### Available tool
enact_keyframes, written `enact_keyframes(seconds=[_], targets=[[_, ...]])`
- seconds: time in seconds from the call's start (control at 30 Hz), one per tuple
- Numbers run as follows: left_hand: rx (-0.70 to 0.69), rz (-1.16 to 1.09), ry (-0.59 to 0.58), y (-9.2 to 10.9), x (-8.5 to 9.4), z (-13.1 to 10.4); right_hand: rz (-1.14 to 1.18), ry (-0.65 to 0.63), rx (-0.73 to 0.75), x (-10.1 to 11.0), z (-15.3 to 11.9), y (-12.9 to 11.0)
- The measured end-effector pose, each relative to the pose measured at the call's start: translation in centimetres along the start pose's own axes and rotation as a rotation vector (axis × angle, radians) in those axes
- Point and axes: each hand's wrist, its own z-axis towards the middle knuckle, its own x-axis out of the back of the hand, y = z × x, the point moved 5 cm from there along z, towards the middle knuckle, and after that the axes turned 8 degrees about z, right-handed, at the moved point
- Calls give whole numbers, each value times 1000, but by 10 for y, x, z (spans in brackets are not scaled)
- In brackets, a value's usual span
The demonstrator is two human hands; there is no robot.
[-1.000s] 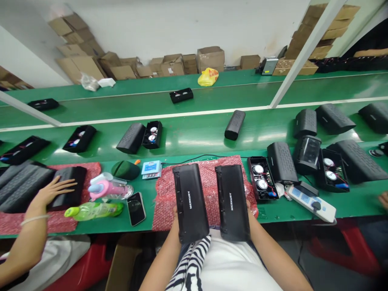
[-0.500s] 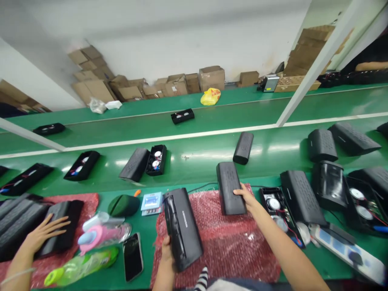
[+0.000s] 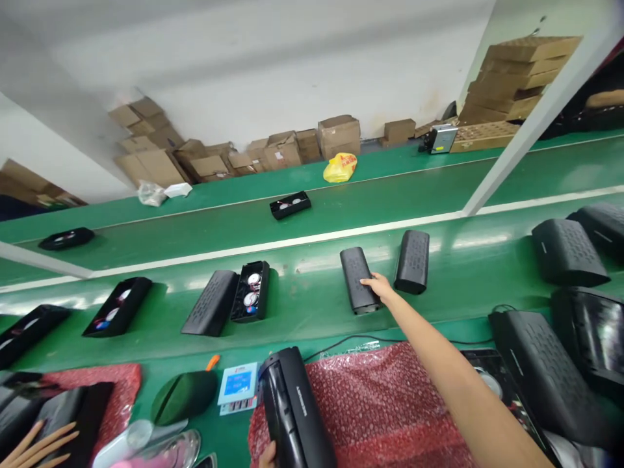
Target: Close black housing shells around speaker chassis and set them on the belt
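- The right hand [image 3: 377, 286] is closed on a dark casing with a patterned face [image 3: 358, 273], thumb and fingers at its right edge, over the green conveyor belt [image 3: 312, 292]; whether its lower end touches the belt is hard to tell from this angle.
- The left hand [image 3: 268, 455], mostly cut off by the bottom edge of view, grips a glossy black casing with pale lettering [image 3: 297, 396], tilted above the near bench.
- Red bubble wrap [image 3: 370, 403] lies beside and behind that lettered casing.
- Another patterned casing [image 3: 413, 260] stands on the belt, just right of the one in the right hand.
- Left along the belt, an open housing with two round white parts [image 3: 251, 292] sits against a closed casing [image 3: 212, 302].
- A blue-screened device [image 3: 238, 385] lies between a green oval case [image 3: 182, 396] and the lettered casing.
- At lower left, a co-worker's hand [image 3: 41, 448] rests on a dark casing [image 3: 61, 413].
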Motion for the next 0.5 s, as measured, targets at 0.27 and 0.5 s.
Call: enact_keyframes(seconds=[0.27, 0.5], targets=[[-99, 749, 492, 90, -20, 71, -123, 73, 205, 43, -114, 33], [-307, 1665, 912, 210, -130, 176, 3, -13, 105, 69, -253, 131]])
